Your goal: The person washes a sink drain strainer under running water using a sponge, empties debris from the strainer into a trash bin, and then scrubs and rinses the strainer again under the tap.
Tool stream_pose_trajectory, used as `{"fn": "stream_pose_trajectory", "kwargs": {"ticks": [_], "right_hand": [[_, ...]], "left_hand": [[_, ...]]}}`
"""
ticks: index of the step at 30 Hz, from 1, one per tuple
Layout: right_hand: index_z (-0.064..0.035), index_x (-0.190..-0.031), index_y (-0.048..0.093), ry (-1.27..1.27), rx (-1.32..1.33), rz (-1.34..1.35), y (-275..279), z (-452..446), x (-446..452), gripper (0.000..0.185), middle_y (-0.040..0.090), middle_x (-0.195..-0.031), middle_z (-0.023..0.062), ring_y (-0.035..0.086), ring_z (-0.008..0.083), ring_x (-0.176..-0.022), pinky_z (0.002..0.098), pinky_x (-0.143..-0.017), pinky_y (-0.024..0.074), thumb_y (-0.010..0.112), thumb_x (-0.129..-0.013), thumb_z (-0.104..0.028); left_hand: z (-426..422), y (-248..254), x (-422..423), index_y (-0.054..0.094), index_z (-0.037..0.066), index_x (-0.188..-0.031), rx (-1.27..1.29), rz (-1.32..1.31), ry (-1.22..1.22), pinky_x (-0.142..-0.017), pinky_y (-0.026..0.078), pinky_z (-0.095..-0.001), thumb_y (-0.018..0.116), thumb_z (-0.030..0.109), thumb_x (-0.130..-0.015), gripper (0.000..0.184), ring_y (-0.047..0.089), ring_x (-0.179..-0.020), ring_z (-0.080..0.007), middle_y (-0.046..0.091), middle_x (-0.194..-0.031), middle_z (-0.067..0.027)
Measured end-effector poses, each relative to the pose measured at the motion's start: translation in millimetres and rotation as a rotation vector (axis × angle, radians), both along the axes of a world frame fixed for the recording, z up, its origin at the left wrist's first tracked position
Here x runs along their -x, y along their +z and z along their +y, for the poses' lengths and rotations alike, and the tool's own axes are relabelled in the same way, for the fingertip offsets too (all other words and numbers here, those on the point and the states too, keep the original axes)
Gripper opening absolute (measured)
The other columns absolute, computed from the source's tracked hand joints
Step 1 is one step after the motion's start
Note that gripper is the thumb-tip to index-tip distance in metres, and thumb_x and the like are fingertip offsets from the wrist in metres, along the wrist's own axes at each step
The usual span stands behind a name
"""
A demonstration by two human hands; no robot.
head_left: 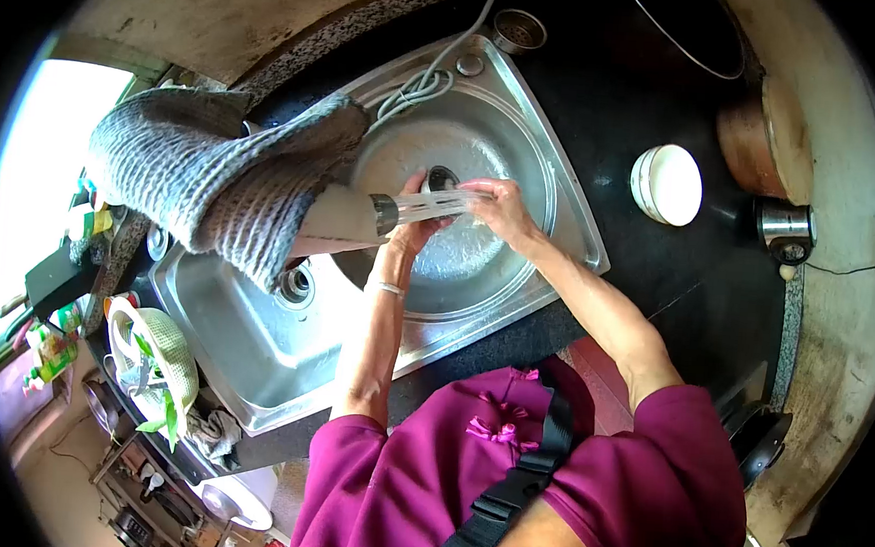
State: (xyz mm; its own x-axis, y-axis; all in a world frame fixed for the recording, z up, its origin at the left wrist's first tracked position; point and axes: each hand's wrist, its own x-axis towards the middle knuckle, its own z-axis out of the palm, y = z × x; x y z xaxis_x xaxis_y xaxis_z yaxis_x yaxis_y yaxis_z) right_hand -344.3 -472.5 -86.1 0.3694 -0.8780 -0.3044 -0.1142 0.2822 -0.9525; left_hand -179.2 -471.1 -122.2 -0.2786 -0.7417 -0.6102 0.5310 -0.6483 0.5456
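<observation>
My left hand is over the round sink basin, with its fingers curled and partly hidden behind the running water. My right hand is beside it, its bent fingertips in the same stream. Between the hands shows a small round metal rim; whether it is held or is the drain below, I cannot tell. What the fingers hold, if anything, is hidden by the water. The tap nozzle ends just left of my left hand, with a grey knitted cloth draped above it.
A second rectangular basin lies at the left. White bowls stand on the black counter to the right, near a metal container and a wooden block. A grey hose coils at the sink's back. A colander holds green leaves.
</observation>
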Motion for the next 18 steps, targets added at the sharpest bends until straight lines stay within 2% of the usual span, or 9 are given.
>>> {"fn": "stream_pose_trajectory", "kwargs": {"ticks": [3, 5, 7, 11, 13, 14, 15, 17, 18], "right_hand": [[0.0024, -0.087, 0.062, -0.093, 0.301, 0.091, 0.4, 0.8, -0.5, 0.015, 0.063, -0.086, 0.0097, 0.059, 0.0157, -0.068, 0.0270, -0.058, 0.0476, 0.054, -0.074, -0.001], [-0.0011, -0.073, 0.060, 0.193, 0.813, 0.476, -5.4, -2.1, -3.3, 0.009, 0.058, -0.071, 0.0103, 0.058, 0.0240, -0.068, 0.0347, -0.064, 0.0488, 0.053, -0.067, -0.002], [-0.0026, -0.066, 0.056, 0.209, 1.015, 0.568, -5.2, 0.1, -6.0, 0.004, 0.053, -0.064, 0.0106, 0.056, 0.0303, -0.067, 0.0406, -0.063, 0.0478, 0.052, -0.063, -0.003], [-0.0023, -0.073, 0.061, 0.292, 0.603, 0.553, -20.8, 0.3, -5.1, 0.010, 0.060, -0.072, 0.0130, 0.059, 0.0255, -0.065, 0.0369, -0.061, 0.0486, 0.053, -0.067, -0.004], [-0.0019, -0.084, 0.064, 0.366, 0.280, 0.065, -7.3, -1.5, -3.0, 0.017, 0.063, -0.079, 0.0129, 0.059, 0.0172, -0.067, 0.0309, -0.061, 0.0484, 0.056, -0.070, -0.007], [-0.0015, -0.097, 0.062, 0.271, -0.065, 0.164, 8.2, -0.1, 3.7, 0.026, 0.063, -0.085, 0.0098, 0.057, 0.0127, -0.070, 0.0265, -0.061, 0.0475, 0.058, -0.072, -0.010], [-0.0015, -0.097, 0.062, 0.268, -0.063, 0.164, 14.9, 0.0, 8.8, 0.026, 0.063, -0.085, 0.0098, 0.057, 0.0127, -0.070, 0.0265, -0.061, 0.0475, 0.058, -0.072, -0.010], [0.0031, -0.099, 0.059, -0.208, -0.220, -0.078, 21.8, -1.1, 14.4, 0.025, 0.062, -0.078, 0.0051, 0.054, 0.0077, -0.063, 0.0211, -0.054, 0.0448, 0.055, -0.079, -0.011], [0.0031, -0.099, 0.059, -0.212, -0.214, -0.081, 22.7, -2.4, 14.7, 0.025, 0.062, -0.078, 0.0051, 0.054, 0.0077, -0.063, 0.0211, -0.054, 0.0448, 0.055, -0.079, -0.011]], "left_hand": [[6.4, 4.7, 5.5, 0.056, 0.012, -0.091, -0.110, -0.064, 0.003, -0.044, 0.042, -0.0263, 0.042, 0.043, -0.085, 0.034, 0.056, -0.062, -0.0140, 0.059, -0.078, -0.0034], [9.8, 10.3, 8.1, 0.056, 0.013, -0.091, -0.127, 0.130, 0.016, -0.044, 0.043, -0.0253, 0.045, 0.045, -0.084, 0.034, 0.056, -0.063, -0.0137, 0.060, -0.077, -0.0020], [10.7, 16.9, 14.6, 0.056, 0.014, -0.089, -0.118, -0.036, 0.003, -0.044, 0.042, -0.0248, 0.047, 0.047, -0.083, 0.035, 0.056, -0.060, -0.0139, 0.059, -0.074, -0.0007], [14.9, 13.3, 11.6, 0.056, 0.011, -0.083, -0.082, -0.139, -0.028, -0.041, 0.042, -0.0243, 0.048, 0.046, -0.083, 0.036, 0.054, -0.056, -0.0120, 0.058, -0.071, -0.0018], [13.3, 4.6, 6.8, 0.055, 0.011, -0.080, 0.009, -0.157, -0.114, -0.038, 0.039, -0.0238, 0.049, 0.044, -0.083, 0.034, 0.053, -0.053, -0.0125, 0.056, -0.068, -0.0018], [13.0, 1.6, 6.3, 0.055, 0.007, -0.090, 0.004, -0.191, -0.070, -0.046, 0.042, -0.0246, 0.049, 0.041, -0.084, 0.035, 0.054, -0.062, -0.0124, 0.056, -0.075, -0.0035], [11.6, 2.9, 6.3, 0.055, 0.007, -0.090, 0.007, -0.192, -0.073, -0.046, 0.042, -0.0246, 0.049, 0.041, -0.084, 0.035, 0.054, -0.062, -0.0124, 0.056, -0.075, -0.0035], [6.2, 6.3, 4.8, 0.051, 0.005, -0.106, 0.231, -0.554, 0.063, -0.058, 0.043, -0.0260, 0.048, 0.040, -0.085, 0.042, 0.052, -0.073, -0.0121, 0.056, -0.086, -0.0052], [4.9, 7.7, 5.4, 0.051, 0.005, -0.106, 0.239, -0.556, 0.060, -0.058, 0.043, -0.0260, 0.048, 0.040, -0.085, 0.042, 0.052, -0.073, -0.0121, 0.056, -0.086, -0.0052]]}}
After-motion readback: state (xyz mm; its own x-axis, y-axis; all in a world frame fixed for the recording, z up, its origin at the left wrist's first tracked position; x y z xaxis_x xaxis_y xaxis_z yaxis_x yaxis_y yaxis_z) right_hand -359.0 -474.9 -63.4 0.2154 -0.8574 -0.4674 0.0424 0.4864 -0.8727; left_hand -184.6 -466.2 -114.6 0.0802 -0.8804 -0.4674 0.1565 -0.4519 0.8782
